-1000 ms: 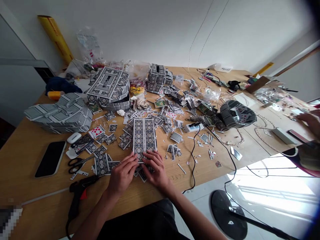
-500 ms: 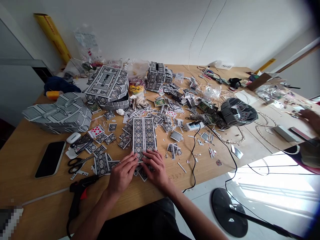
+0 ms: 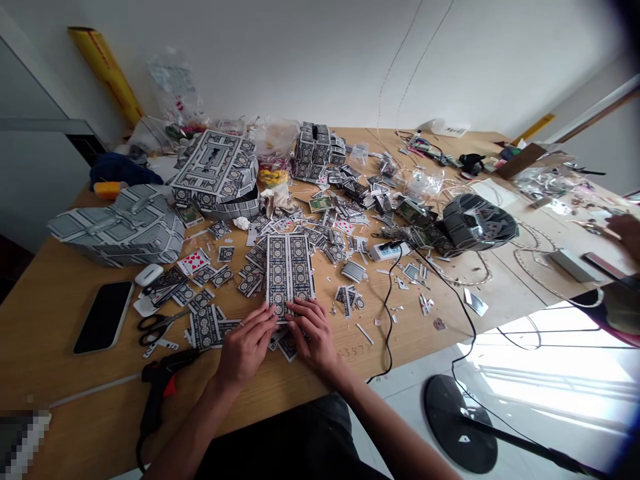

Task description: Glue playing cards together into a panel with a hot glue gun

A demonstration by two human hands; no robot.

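Note:
A long panel of joined playing cards [image 3: 289, 270], patterned in black and white, lies on the wooden table in front of me. My left hand [image 3: 249, 343] grips its near left corner, fingers pressed together. At the near right corner my right hand [image 3: 313, 333] pinches the edge, thumb below and fingers on top. Loose cards [image 3: 206, 327] lie left of the panel, and a few show under its near edge. Scissors [image 3: 157, 327] and a black glue gun [image 3: 163, 387] rest left of my left hand.
A phone [image 3: 104, 317] lies at the left. Card-covered boxes [image 3: 213, 167] and a card bag [image 3: 120, 230] stand behind. A power strip [image 3: 387, 251] with black cables is on the right. Another person's hand [image 3: 625, 230] shows at the far right.
The view has shifted very slightly. My hands and the card panel keep nearly the same place; the other person's hand at the far right has moved a little.

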